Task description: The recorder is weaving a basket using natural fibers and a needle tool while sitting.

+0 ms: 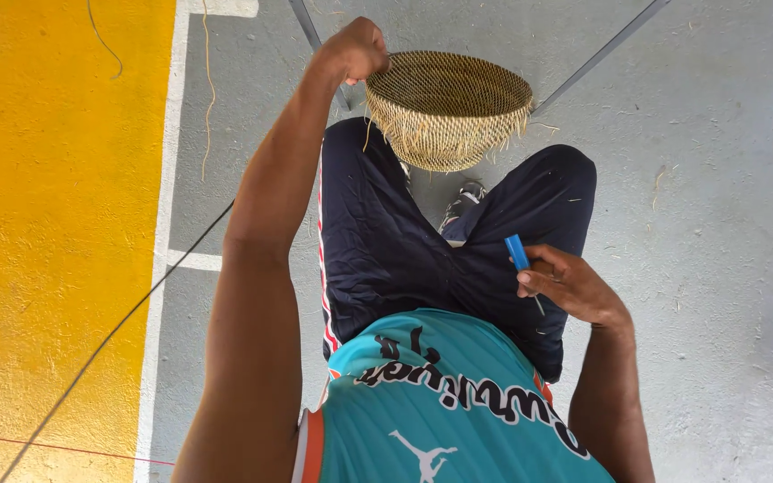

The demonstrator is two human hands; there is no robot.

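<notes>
A round woven straw basket with loose fibre ends along its rim rests on my knees, in front of my dark trousers. My left hand reaches forward and is closed on the basket's left rim. My right hand lies on my right thigh and grips a small tool with a blue handle; a thin metal tip pokes out below the fingers.
The floor is grey concrete with a yellow painted area and white lines on the left. Thin metal legs slant behind the basket. A dark cord and loose straw strands lie on the floor at left.
</notes>
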